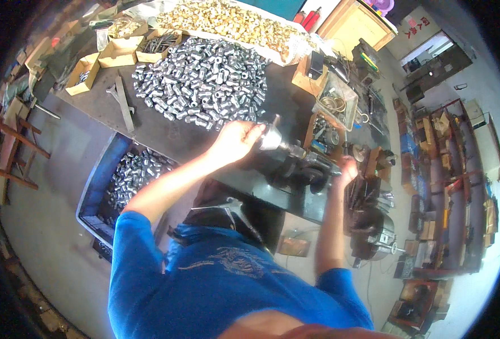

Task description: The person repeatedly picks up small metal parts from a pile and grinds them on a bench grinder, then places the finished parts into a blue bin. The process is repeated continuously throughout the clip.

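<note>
Head view: what is the person touching?

A small dark machine (312, 174) with a horizontal shaft (293, 150), by the near edge of the desk (173, 131), right of centre. The left hand (236, 140) is at its silver head (271, 139), on the left; the right hand (347, 171) is at its right end.

How are the fingers?

The left fingers curl in against the silver head; I cannot tell whether they clamp a part there. The right fingers look bent, but blur hides whether they grip anything.

What lies around?

Farther left, a wide pile of shiny metal fittings (204, 82) covers the desk. Brass-coloured pieces (221, 22) lie along the far side. At near left, lower than the desk, a blue crate (93, 195) holds similar silvery pieces (134, 178).

What could go wrong?

Pinched fingers seem the main risk, should the shaft turn or slide with the left hand so close. Also, if the left forearm (173, 175) swings into the pile, loose fittings could roll off the near edge.
</note>
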A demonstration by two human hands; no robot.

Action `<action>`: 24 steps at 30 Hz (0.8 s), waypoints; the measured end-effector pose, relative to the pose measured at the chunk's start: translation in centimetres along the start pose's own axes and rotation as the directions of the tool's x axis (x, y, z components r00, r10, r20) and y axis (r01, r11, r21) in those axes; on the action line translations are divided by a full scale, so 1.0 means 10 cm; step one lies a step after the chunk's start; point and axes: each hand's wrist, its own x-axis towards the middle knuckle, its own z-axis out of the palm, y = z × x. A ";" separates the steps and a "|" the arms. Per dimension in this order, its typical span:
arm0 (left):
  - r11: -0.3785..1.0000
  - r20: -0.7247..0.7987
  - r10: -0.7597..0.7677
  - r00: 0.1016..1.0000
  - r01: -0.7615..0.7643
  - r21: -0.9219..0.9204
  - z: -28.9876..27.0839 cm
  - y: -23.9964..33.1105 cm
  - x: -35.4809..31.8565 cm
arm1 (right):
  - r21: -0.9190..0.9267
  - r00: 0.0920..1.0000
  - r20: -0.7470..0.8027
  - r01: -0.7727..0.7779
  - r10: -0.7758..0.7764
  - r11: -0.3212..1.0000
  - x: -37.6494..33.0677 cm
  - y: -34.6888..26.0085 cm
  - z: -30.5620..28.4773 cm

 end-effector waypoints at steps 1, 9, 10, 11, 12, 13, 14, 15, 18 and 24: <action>1.000 0.002 -0.003 1.000 0.003 0.023 0.00 0.00 0.00 | -0.069 0.992 0.057 0.112 -0.108 0.991 -0.05 0.08 -0.02; 0.999 -0.023 0.000 1.000 -0.001 -0.035 0.01 0.05 -0.04 | 0.285 0.879 -0.094 -0.426 0.467 0.859 -0.66 0.06 -0.30; 0.999 -0.021 -0.008 1.000 0.007 -0.043 0.01 0.05 -0.05 | 0.289 0.876 -0.087 -0.433 0.474 0.854 -0.71 0.05 -0.35; 0.998 -0.012 -0.028 1.000 0.027 -0.051 0.01 0.06 -0.06 | 0.292 0.873 -0.079 -0.441 0.481 0.849 -0.73 0.05 -0.39; 0.997 -0.004 -0.046 0.999 0.045 -0.057 0.00 0.08 -0.05 | 0.292 0.862 -0.081 -0.460 0.501 0.838 -0.70 0.05 -0.38; 0.996 0.002 -0.064 0.998 0.064 -0.064 -0.01 0.09 -0.05 | 0.303 0.865 -0.048 -0.464 0.500 0.832 -0.68 0.06 -0.37; 0.998 -0.004 -0.041 0.999 0.041 -0.043 -0.01 0.10 -0.05 | 0.314 0.867 -0.014 -0.470 0.498 0.825 -0.65 0.07 -0.35; 1.000 -0.010 -0.019 1.000 0.018 -0.020 -0.01 0.11 -0.04 | 0.326 0.867 0.021 -0.476 0.497 0.817 -0.65 0.03 -0.29; 1.000 -0.035 0.002 0.999 -0.001 0.026 -0.02 0.06 -0.04 | 0.246 0.909 -0.101 -0.371 0.405 0.895 -0.52 -0.06 0.01; 0.989 0.021 -0.105 0.994 0.107 -0.100 -0.05 0.00 0.00 | -0.033 0.999 0.042 0.015 -0.014 0.999 0.07 -0.17 0.14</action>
